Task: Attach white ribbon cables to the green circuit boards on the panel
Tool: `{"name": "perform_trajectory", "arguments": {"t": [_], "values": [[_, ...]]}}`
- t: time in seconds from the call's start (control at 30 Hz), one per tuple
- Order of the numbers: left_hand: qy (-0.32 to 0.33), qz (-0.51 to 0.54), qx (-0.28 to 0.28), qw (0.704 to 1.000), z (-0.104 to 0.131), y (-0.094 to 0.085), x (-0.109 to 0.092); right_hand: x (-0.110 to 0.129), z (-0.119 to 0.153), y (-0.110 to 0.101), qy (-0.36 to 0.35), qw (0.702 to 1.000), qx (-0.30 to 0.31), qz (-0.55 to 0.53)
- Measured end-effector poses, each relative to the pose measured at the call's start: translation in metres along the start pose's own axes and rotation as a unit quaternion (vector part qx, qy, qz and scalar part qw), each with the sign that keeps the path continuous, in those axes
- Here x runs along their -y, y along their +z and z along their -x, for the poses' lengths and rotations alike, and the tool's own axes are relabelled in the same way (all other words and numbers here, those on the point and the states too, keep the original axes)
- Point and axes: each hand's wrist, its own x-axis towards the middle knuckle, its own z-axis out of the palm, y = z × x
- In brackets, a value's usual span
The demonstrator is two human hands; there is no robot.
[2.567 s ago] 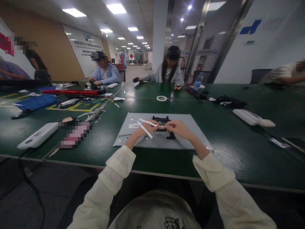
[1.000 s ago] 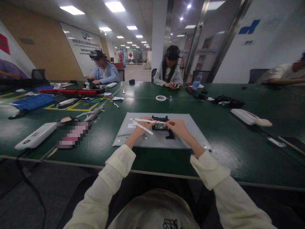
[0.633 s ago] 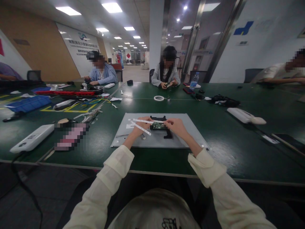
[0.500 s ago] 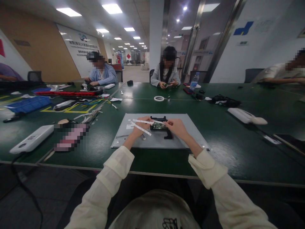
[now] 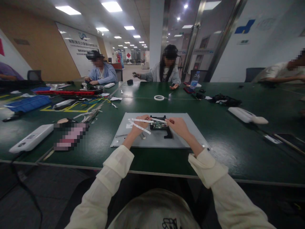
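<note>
A green circuit board (image 5: 158,124) sits in a black plastic frame (image 5: 168,133) on a grey panel (image 5: 182,141) in front of me. Long white ribbon strips (image 5: 142,128) cross over my left hand and reach above the board. My left hand (image 5: 141,122) is closed by the board's left edge, its fingertips pinching a strip, partly hidden by it. On the other side, my right hand (image 5: 177,125) pinches the strip's right end over the board's right edge. A short grey cable (image 5: 143,136) lies on the panel below my left hand.
A roll of white tape (image 5: 159,98) lies beyond the panel. To the left are a white device (image 5: 32,138), a blue tray (image 5: 28,103) and bundled wires (image 5: 91,114). Another white device (image 5: 246,115) lies right. Several people sit around the green table (image 5: 200,109).
My hands and the strip shift only slightly above the board. Across the table, a co-worker's hands have moved apart, one reaching out to the left with a small item.
</note>
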Motion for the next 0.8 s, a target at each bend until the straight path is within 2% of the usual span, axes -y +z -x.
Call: {"name": "perform_trajectory", "arguments": {"t": [0.3, 0.37, 0.5, 0.57, 0.63, 0.73, 0.8], "values": [[-0.013, 0.066, -0.02, 0.997, -0.001, 0.0, 0.005, -0.01, -0.001, -0.003, 0.056, 0.995, -0.068, 0.042], [-0.016, 0.094, -0.016, 0.995, -0.001, -0.001, 0.003, -0.011, -0.002, -0.001, 0.056, 0.995, -0.085, 0.009], [-0.04, 0.133, -0.015, 0.99, -0.002, -0.004, -0.002, -0.009, -0.004, 0.004, 0.026, 0.984, -0.108, -0.137], [-0.048, 0.136, -0.009, 0.989, -0.003, -0.004, -0.003, -0.007, -0.005, 0.008, 0.039, 0.973, -0.097, -0.204], [-0.046, 0.139, -0.001, 0.989, -0.003, -0.004, -0.003, -0.005, -0.005, 0.011, 0.065, 0.964, -0.062, -0.251], [-0.031, 0.139, 0.005, 0.99, -0.003, -0.002, -0.002, -0.004, -0.004, 0.012, 0.079, 0.953, -0.014, -0.293], [-0.03, 0.13, 0.009, 0.991, -0.002, 0.0, -0.003, -0.003, -0.004, 0.01, 0.077, 0.948, -0.011, -0.31]]}}
